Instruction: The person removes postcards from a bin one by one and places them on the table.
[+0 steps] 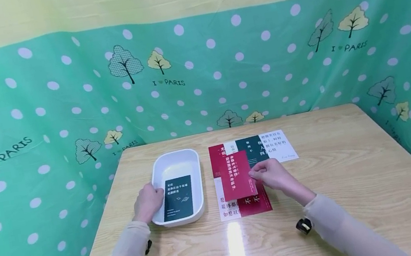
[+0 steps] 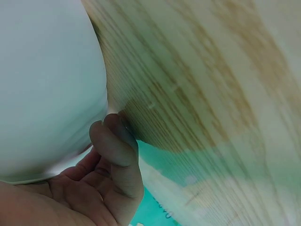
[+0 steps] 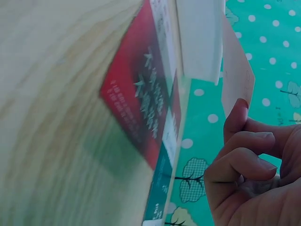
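Between thumb and forefinger, my right hand [image 1: 272, 174] pinches the edge of a red card [image 1: 236, 176] with white writing, raised over the other cards. In the right wrist view the pinched card [image 3: 236, 70] appears pale and edge-on, above the curled fingers. My left hand [image 1: 150, 202] grips the left side of a white plastic tray [image 1: 198, 188]; the left wrist view shows curled fingers [image 2: 113, 146] against the tray's wall [image 2: 56, 84]. A dark green card [image 1: 178, 198] with white writing lies inside the tray, toward its near end.
Several cards lie overlapping under the raised card, among them a white card [image 1: 280, 146], a dark green card [image 1: 249, 151] and a red card [image 1: 258, 204]. They rest on a wooden table [image 1: 363, 192]. A green dotted curtain [image 1: 221, 75] hangs behind the table and along its sides.
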`<state>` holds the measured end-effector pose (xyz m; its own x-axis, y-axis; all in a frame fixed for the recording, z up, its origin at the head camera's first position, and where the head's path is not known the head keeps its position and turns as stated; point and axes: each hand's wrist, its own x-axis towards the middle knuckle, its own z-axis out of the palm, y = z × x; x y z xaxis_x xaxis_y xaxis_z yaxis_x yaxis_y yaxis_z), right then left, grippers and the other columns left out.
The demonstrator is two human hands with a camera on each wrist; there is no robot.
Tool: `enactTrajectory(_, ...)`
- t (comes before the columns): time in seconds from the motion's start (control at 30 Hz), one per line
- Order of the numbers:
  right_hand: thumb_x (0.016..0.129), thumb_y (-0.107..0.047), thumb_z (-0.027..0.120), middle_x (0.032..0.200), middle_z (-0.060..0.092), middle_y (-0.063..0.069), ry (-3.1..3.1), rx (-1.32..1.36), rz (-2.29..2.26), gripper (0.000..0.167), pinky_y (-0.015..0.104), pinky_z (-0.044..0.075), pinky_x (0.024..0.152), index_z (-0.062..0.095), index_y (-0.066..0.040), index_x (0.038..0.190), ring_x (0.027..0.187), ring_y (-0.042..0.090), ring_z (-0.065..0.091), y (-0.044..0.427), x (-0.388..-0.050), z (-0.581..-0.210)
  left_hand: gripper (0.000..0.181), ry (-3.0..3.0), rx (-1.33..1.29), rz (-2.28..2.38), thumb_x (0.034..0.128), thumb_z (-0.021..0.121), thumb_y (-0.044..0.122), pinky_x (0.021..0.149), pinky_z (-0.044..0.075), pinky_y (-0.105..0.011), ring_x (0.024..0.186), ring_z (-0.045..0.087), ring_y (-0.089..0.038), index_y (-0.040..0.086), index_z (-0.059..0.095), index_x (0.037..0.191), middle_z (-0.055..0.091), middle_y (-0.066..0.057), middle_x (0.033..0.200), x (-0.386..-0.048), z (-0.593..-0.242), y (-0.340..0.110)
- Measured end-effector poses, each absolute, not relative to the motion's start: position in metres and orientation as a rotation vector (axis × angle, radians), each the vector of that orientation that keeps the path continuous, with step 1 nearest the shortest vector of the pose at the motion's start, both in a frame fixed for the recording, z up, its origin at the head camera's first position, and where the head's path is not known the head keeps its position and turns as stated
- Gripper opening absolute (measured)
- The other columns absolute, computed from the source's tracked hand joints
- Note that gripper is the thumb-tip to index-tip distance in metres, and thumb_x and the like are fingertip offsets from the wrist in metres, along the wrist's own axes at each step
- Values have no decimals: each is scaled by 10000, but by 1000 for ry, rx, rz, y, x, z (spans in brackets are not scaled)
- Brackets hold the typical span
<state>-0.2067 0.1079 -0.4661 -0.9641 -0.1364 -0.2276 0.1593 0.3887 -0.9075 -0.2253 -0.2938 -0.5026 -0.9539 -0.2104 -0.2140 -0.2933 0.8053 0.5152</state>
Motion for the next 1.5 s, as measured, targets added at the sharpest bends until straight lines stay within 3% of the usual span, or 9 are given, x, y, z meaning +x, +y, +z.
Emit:
enactTrajectory(0.13, 1047, -123, 651, 839, 713, 110, 2397, 47, -1587, 213, 221, 331, 496, 728, 49, 1146, 543, 117, 428, 117, -203, -470, 396, 2836, -401, 865, 1043, 467, 152, 711, 614, -444, 814, 662, -286, -153, 560, 1278, 671, -264, 1043, -225, -503, -293)
enactTrajectory(0.33, 1058, -133, 640, 848, 730, 73, 2415, 57, -1571, 271, 223, 309, 482, 706, 75, 1219, 513, 115, 398, 132, -202, -476, 423, 2847, -392, 854, 1039, 461, 151, 735, 618, -469, 837, 672, -297, -166, 543, 1307, 668, -299, 1103, -227, -503, -294)
enactTrajectory(0.57, 1045, -110, 639, 782, 686, 106, 2450, 29, -1525, 201, 236, 347, 507, 736, 53, 1113, 576, 138, 448, 147, -195, -485, 429, 2843, -397, 856, 1039, 466, 158, 740, 617, -465, 848, 676, -302, -162, 545, 1313, 670, -307, 1121, -226, -504, -293)
enactTrajectory(0.73, 1042, -115, 642, 779, 670, 131, 2456, 57, -1490, 203, 244, 367, 529, 739, 48, 1115, 619, 162, 480, 155, -193, -491, 454, 2842, -400, 855, 1040, 462, 163, 791, 617, -491, 895, 681, -322, -164, 526, 1348, 650, -337, 1195, -227, -504, -292)
enactTrajectory(1.13, 1040, -96, 647, 804, 717, 50, 2447, 48, -1438, 198, 249, 406, 574, 727, 71, 1107, 671, 178, 521, 165, -191, -496, 430, 2839, -408, 852, 1041, 466, 161, 745, 618, -463, 852, 671, -308, -161, 542, 1317, 662, -312, 1134, -226, -504, -293)
enactTrajectory(1.5, 1024, -67, 647, 810, 712, 62, 2457, 60, -1400, 187, 241, 426, 554, 719, 91, 1093, 655, 172, 542, 175, -190, -503, 431, 2827, -422, 856, 1045, 467, 164, 739, 621, -452, 850, 674, -300, -152, 536, 1330, 664, -298, 1129, -227, -503, -293)
